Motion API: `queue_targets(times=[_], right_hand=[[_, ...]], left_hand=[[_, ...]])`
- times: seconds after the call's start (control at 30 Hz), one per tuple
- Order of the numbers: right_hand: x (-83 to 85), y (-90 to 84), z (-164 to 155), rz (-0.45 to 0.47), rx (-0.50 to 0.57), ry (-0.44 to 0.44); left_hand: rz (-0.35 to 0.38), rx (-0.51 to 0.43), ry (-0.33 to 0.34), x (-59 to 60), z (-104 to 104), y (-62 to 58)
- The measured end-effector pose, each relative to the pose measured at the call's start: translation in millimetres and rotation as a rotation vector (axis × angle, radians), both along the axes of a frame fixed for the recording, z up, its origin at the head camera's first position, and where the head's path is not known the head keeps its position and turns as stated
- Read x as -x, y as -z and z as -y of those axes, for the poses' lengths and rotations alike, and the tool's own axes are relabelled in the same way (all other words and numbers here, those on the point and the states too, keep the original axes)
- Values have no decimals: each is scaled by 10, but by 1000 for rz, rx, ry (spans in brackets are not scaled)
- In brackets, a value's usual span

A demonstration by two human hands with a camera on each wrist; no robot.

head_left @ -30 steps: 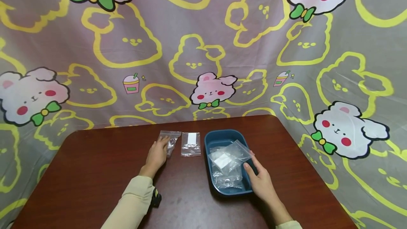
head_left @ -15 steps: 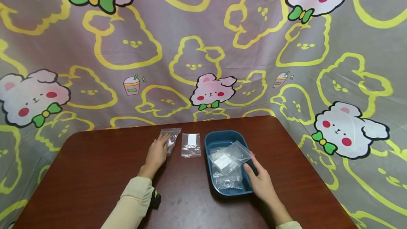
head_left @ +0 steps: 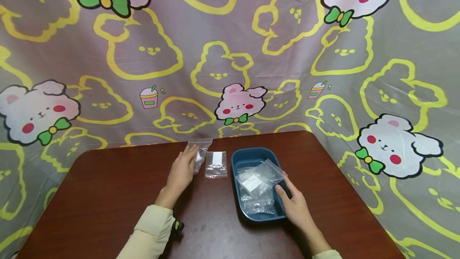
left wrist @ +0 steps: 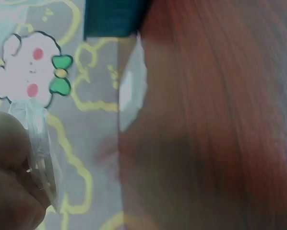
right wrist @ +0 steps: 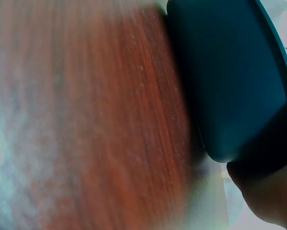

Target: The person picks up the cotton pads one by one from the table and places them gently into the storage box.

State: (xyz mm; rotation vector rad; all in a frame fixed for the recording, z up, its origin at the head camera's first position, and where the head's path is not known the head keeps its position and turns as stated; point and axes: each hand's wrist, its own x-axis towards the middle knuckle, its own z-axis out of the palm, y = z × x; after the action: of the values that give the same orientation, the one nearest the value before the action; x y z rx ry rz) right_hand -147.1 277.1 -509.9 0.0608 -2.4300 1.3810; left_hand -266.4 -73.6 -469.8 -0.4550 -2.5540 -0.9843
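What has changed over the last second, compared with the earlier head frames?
The left hand has moved farther from the person and slightly right, lifting the small clear bag it pinches off the table. The second bag, the blue tray and the right hand at the tray's edge are unchanged.

A dark wooden table stands before a grey cartoon-bunny backdrop (yellow outlines).

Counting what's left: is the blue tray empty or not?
Not empty: the blue tray holds several clear plastic bags; the right hand rests on its rim.
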Motion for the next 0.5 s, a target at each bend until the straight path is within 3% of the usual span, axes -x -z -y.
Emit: queue_targets(times=[0.23, 0.5], right_hand=[[-4, -8, -1, 39, -1, 3], [2, 1, -6, 60, -10, 9]], left_hand=[[-20, -17, 49, -164, -115, -168], [-63, -5, 80, -272, -285, -244]])
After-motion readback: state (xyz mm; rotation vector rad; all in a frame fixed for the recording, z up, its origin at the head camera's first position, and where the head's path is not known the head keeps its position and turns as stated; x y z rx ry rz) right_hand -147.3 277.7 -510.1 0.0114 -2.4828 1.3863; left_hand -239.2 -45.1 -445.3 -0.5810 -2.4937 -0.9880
